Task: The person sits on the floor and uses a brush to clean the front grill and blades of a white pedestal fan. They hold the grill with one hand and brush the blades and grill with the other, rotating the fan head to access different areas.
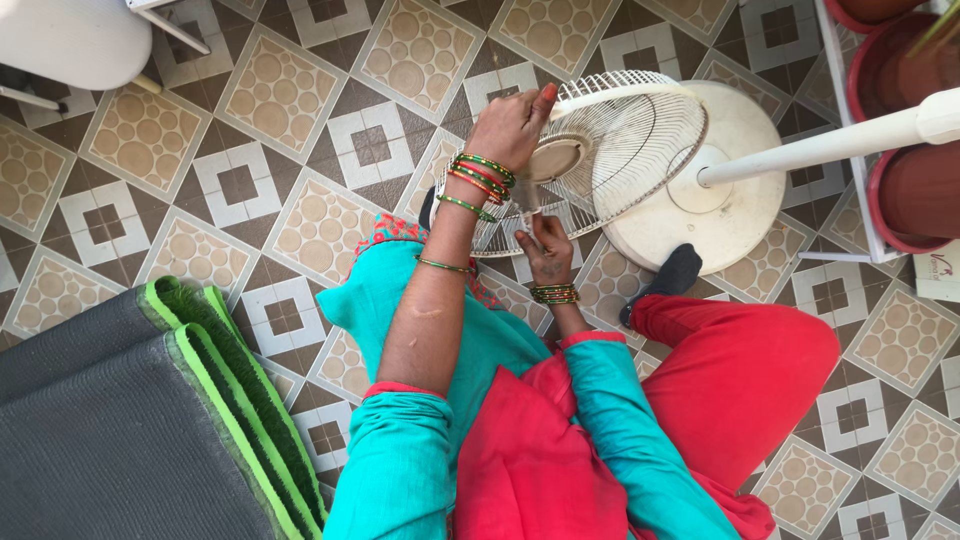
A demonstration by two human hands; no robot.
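Here, going left to right, a grey mat with green edging (150, 410) lies folded well behind and left of both hands, out of their way. The left hand (512, 125) reaches farthest forward, its fingers (535, 105) curled over the upper rim of the white wire fan guard (610, 150), gripping it, seemingly to steady the cage while the other hand works. Just below those fingers sits the guard's round centre cap (556, 157). The right hand (545, 250) lies at the guard's near edge, fingers bent inward and pinching a small pale object I cannot identify, pressed against the wires. Beyond both hands, to the right, the fan's round white base (735, 200) lies on the tiled floor (280, 95), its white pole (830, 145) slanting away, so the fan apparently lies tipped for easier reach. Terracotta pots (915, 190) stand farthest right.
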